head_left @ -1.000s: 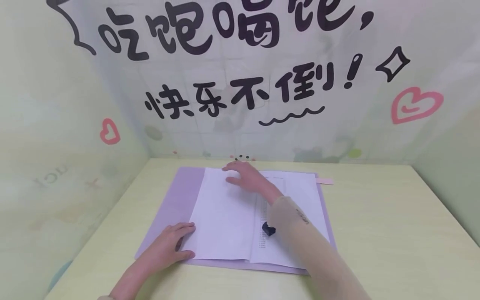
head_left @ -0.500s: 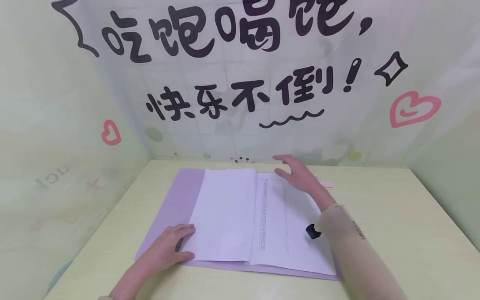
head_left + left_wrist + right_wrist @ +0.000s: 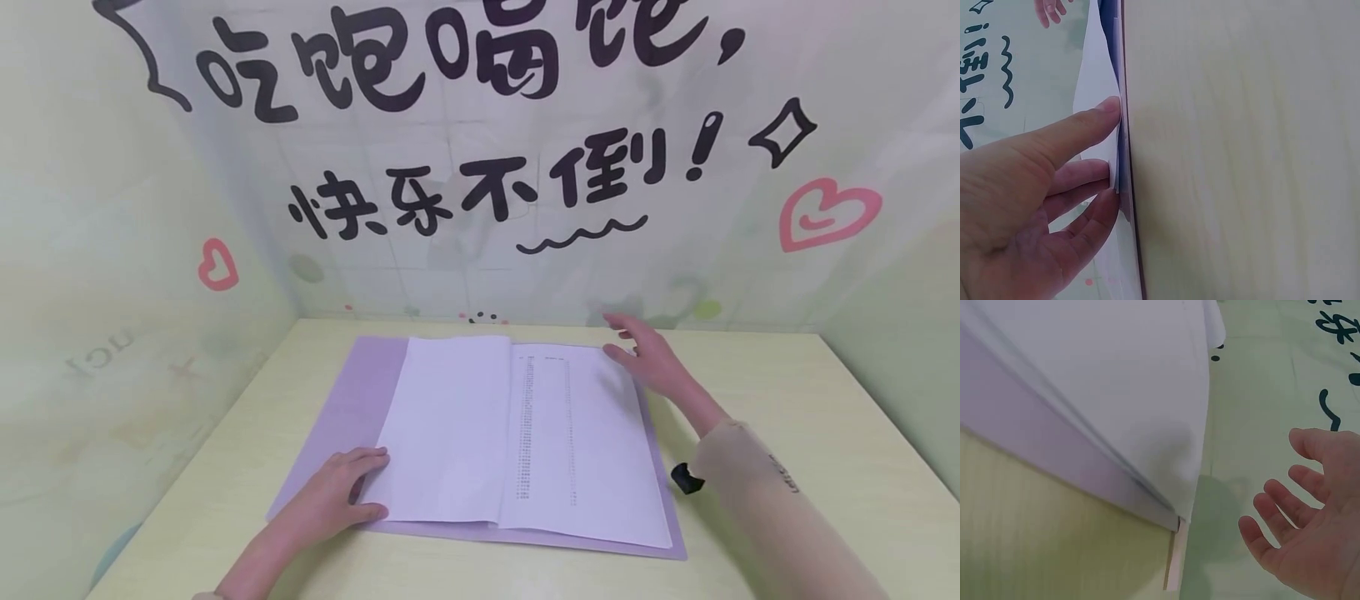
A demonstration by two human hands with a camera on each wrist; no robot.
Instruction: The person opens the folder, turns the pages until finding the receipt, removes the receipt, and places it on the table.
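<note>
A purple folder (image 3: 356, 408) lies spread on the table with white paper pages inside. Blank paper makes up the left page (image 3: 446, 433); the right page (image 3: 615, 450) bears printed columns of small text. My left hand (image 3: 326, 496) rests on the left page near its lower outer corner, thumb and fingertips apart on the paper, as the left wrist view also shows. Over the far right corner of the folder hovers my right hand (image 3: 648, 362), fingers loosely bent, holding nothing. In the right wrist view a pink tab (image 3: 1175, 559) sticks out at that corner.
The light wooden table (image 3: 787, 450) meets a printed back wall (image 3: 480, 275) with black lettering and pink hearts just beyond the folder. Side walls stand left and right. A black wrist piece (image 3: 686, 478) shows at my right sleeve (image 3: 772, 500).
My right hand has swept rightward from above the left page, across the right page, to the folder's far right corner, uncovering the printed text. The left hand has stayed in place.
</note>
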